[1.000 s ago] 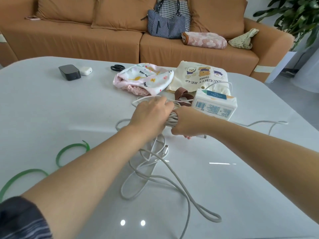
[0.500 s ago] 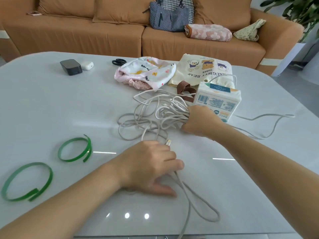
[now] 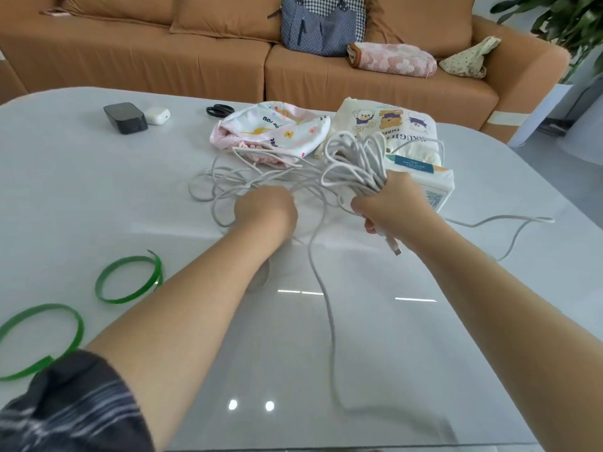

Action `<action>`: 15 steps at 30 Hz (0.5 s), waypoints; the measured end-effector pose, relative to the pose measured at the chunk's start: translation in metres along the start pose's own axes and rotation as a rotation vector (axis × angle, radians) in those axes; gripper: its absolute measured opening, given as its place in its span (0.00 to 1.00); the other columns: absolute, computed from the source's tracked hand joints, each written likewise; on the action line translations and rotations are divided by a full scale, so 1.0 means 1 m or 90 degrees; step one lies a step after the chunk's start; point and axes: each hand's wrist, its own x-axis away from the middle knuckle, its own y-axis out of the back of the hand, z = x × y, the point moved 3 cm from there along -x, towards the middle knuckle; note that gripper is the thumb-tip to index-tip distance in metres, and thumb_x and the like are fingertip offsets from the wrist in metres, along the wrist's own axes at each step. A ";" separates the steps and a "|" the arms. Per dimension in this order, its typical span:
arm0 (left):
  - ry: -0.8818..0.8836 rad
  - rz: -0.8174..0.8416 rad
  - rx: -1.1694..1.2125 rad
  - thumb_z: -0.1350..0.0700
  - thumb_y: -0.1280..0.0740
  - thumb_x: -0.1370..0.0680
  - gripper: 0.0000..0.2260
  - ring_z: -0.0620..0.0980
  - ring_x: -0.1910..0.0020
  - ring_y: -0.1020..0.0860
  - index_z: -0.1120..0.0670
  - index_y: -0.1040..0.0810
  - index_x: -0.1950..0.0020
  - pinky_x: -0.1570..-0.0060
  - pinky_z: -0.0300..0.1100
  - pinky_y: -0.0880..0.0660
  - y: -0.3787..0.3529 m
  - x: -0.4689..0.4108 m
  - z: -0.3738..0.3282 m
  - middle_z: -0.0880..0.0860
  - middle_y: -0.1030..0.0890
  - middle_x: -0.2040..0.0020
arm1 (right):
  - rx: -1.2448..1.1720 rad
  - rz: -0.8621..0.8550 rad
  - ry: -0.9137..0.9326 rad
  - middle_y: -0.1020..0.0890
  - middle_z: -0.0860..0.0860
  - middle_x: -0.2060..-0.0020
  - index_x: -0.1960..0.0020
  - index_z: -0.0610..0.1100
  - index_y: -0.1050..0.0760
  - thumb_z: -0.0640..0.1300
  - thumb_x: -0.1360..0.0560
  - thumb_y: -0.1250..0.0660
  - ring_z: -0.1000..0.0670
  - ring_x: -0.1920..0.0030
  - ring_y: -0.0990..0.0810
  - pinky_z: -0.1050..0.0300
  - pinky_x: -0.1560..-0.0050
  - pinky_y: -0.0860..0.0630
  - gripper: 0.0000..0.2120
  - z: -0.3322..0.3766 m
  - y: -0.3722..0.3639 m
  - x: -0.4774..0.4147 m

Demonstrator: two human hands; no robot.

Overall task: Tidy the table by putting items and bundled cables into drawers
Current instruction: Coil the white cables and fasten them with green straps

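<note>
A long white cable [image 3: 354, 158] lies tangled across the middle of the grey table [image 3: 98, 197]. My right hand [image 3: 394, 203] grips a bunch of its loops, lifted above the table, and a plug end sticks out below the fist. My left hand [image 3: 266, 208] is curled over loose strands lying on the table to the left of the bunch. One strand runs toward the near edge, another trails off to the right. Two green strap rings [image 3: 129, 278] lie at the near left.
At the back of the table lie a black box [image 3: 125, 117], a white earbud case [image 3: 157, 115], black scissors [image 3: 220, 110], a pink printed cloth [image 3: 270, 132], a bear-print bag [image 3: 388, 125] and a tissue pack [image 3: 430, 185]. An orange sofa [image 3: 163, 60] stands behind.
My left hand has moved from the near strand up to the loose strands beside the bunch. My right hand has lifted the gathered loops higher, and the loops now stand up.
</note>
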 end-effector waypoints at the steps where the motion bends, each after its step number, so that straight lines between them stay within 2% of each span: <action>1: 0.052 0.029 0.060 0.57 0.44 0.19 0.16 0.57 0.35 0.27 0.57 0.27 0.33 0.41 0.47 0.30 0.005 -0.005 0.002 0.57 0.27 0.33 | -0.029 -0.008 0.002 0.25 0.46 0.75 0.66 0.42 0.30 0.36 0.32 0.36 0.47 0.76 0.24 0.51 0.67 0.21 0.05 0.001 0.001 0.000; 2: 0.078 0.042 0.137 0.59 0.43 0.20 0.17 0.58 0.36 0.26 0.59 0.28 0.33 0.43 0.47 0.29 0.006 -0.010 0.004 0.58 0.26 0.34 | -0.047 -0.010 0.002 0.25 0.46 0.75 0.66 0.42 0.30 0.35 0.32 0.36 0.47 0.76 0.25 0.49 0.66 0.20 0.05 0.001 0.002 0.000; 3: 0.093 0.058 0.215 0.61 0.43 0.21 0.17 0.58 0.42 0.23 0.62 0.27 0.34 0.48 0.47 0.27 0.008 -0.014 0.004 0.60 0.24 0.38 | -0.052 -0.010 0.002 0.25 0.45 0.75 0.66 0.42 0.30 0.35 0.32 0.36 0.47 0.76 0.25 0.48 0.65 0.19 0.05 0.001 0.001 0.001; 4: 0.098 0.079 0.289 0.62 0.43 0.21 0.17 0.57 0.54 0.19 0.65 0.28 0.35 0.57 0.45 0.26 0.009 -0.015 0.004 0.61 0.21 0.46 | -0.050 -0.007 0.001 0.24 0.45 0.75 0.65 0.42 0.29 0.35 0.32 0.36 0.47 0.76 0.24 0.47 0.64 0.19 0.05 0.001 0.000 0.002; 5: 0.098 0.106 0.361 0.63 0.44 0.22 0.17 0.54 0.67 0.21 0.67 0.29 0.34 0.67 0.41 0.27 0.010 -0.015 0.004 0.61 0.21 0.55 | -0.047 -0.003 -0.002 0.24 0.45 0.74 0.65 0.41 0.29 0.36 0.32 0.36 0.48 0.76 0.24 0.46 0.64 0.19 0.05 -0.001 -0.002 0.002; 6: 0.115 0.107 0.457 0.64 0.43 0.23 0.18 0.52 0.75 0.26 0.68 0.31 0.33 0.75 0.38 0.30 0.010 -0.014 0.005 0.60 0.23 0.61 | -0.044 0.001 -0.007 0.24 0.44 0.74 0.65 0.41 0.29 0.36 0.32 0.36 0.48 0.76 0.24 0.46 0.64 0.19 0.05 -0.002 -0.004 0.003; 7: 0.135 0.089 0.530 0.63 0.42 0.24 0.21 0.52 0.77 0.28 0.66 0.35 0.31 0.78 0.36 0.32 0.011 -0.013 0.008 0.60 0.24 0.63 | -0.043 0.002 -0.014 0.24 0.45 0.74 0.65 0.40 0.28 0.36 0.32 0.36 0.48 0.76 0.24 0.47 0.65 0.19 0.04 -0.003 -0.006 0.003; 9: 0.131 0.043 0.597 0.60 0.40 0.24 0.23 0.55 0.68 0.24 0.61 0.37 0.30 0.72 0.40 0.29 0.013 -0.005 0.014 0.59 0.22 0.57 | -0.038 0.003 -0.025 0.24 0.45 0.75 0.63 0.39 0.28 0.36 0.32 0.36 0.50 0.78 0.25 0.49 0.67 0.19 0.02 -0.006 -0.009 0.003; 10: 0.107 0.007 0.570 0.59 0.39 0.24 0.22 0.57 0.60 0.22 0.59 0.36 0.30 0.65 0.42 0.28 0.013 -0.001 0.015 0.59 0.21 0.52 | -0.037 0.004 -0.028 0.24 0.45 0.75 0.61 0.38 0.27 0.36 0.32 0.36 0.50 0.79 0.25 0.50 0.67 0.20 0.01 -0.007 -0.011 0.003; 12: 0.042 -0.088 0.474 0.57 0.40 0.23 0.18 0.57 0.43 0.24 0.57 0.32 0.32 0.51 0.43 0.30 0.015 0.009 0.022 0.57 0.22 0.41 | -0.044 0.006 -0.024 0.25 0.45 0.76 0.63 0.38 0.28 0.36 0.32 0.36 0.51 0.80 0.25 0.50 0.67 0.20 0.02 -0.007 -0.016 0.002; 13: 0.018 -0.135 0.447 0.58 0.40 0.22 0.17 0.55 0.40 0.26 0.56 0.30 0.33 0.48 0.41 0.32 0.016 0.016 0.024 0.55 0.23 0.40 | -0.046 0.003 -0.021 0.25 0.46 0.76 0.65 0.40 0.29 0.36 0.32 0.36 0.51 0.80 0.25 0.49 0.67 0.20 0.04 -0.008 -0.019 0.001; 15: -0.026 -0.203 0.413 0.60 0.40 0.23 0.15 0.53 0.40 0.26 0.56 0.26 0.36 0.48 0.39 0.33 0.015 0.026 0.029 0.53 0.21 0.41 | -0.050 -0.006 -0.017 0.26 0.47 0.77 0.67 0.42 0.30 0.36 0.33 0.35 0.50 0.79 0.24 0.49 0.67 0.20 0.06 -0.008 -0.025 0.000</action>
